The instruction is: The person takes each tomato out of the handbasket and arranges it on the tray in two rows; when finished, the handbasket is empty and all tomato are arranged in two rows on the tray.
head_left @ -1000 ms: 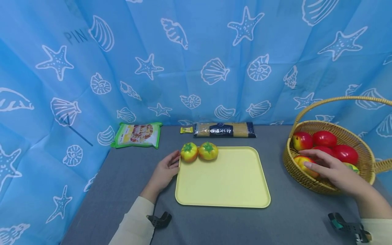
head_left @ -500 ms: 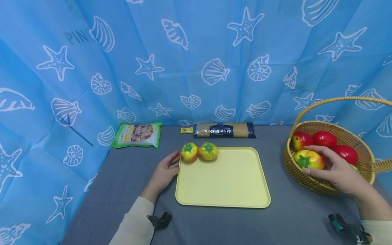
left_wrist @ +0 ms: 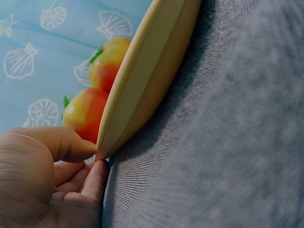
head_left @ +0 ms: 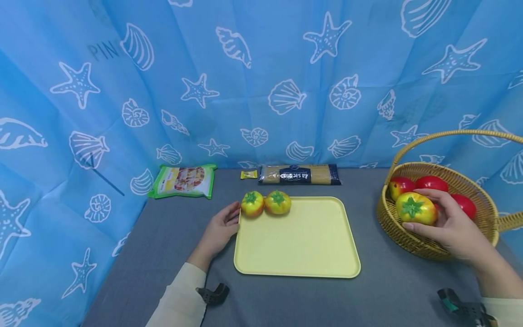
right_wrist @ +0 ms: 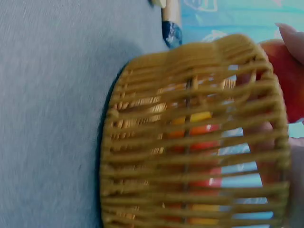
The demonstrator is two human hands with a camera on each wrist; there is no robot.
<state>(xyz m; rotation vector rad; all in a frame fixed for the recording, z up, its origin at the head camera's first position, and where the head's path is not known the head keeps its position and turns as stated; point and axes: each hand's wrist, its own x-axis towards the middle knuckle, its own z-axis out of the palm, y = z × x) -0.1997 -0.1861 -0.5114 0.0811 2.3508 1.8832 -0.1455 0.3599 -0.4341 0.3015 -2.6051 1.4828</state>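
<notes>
My right hand (head_left: 457,227) grips a yellow-red fruit with a green leafy top (head_left: 412,210) over the near left part of the wicker basket (head_left: 410,240). Its thumb lies at the fruit's near side and the fingers go round the back. In the right wrist view the slatted wall of the basket (right_wrist: 190,161) covers much of the hand. My left hand (head_left: 222,229) pinches the pale yellow tray (head_left: 298,245) by its left rim, thumb against the edge, as the left wrist view shows. Two similar yellow-red fruits (head_left: 252,203) sit together in the tray's far left corner.
Red fruits (head_left: 432,183) and a red-yellow one (head_left: 400,187) lie in the basket, under its arched handle (head_left: 453,131). Along the back stand a green food packet (head_left: 185,180), a small yellow wrapper (head_left: 249,174) and a pasta pack (head_left: 300,174), before a blue curtain (head_left: 261,91).
My right hand has taken hold of the yellow-red fruit and lifted it slightly, turning its green top toward the camera. The left hand and tray have stayed put.
</notes>
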